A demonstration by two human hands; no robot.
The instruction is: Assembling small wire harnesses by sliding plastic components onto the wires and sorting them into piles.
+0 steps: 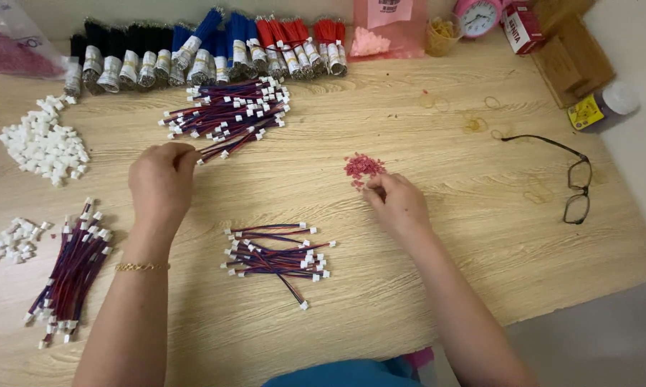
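**Head view: two hands among wire bundles on a wooden desk**

The left hand [161, 180] is curled shut around the end of a red-and-blue wire [219, 148] that runs up into the big pile of wires [230, 111] with white plugs. The back of the hand hides its fingertips, so the exact grip cannot be made out. The right hand [398, 203] has its fingers pinched together at the lower edge of a small heap of pink bits [362, 166]; whether a bit sits between them is too small to tell. The hands are well apart.

Between the forearms lies a loose bunch of wires [280, 258]. At the far left sit white plugs [43, 143] and another wire bundle [72, 269]. Glasses [577, 179] lie at the right. The desk [444, 272] ends at the lower right, and both elbows are cut off by the frame.
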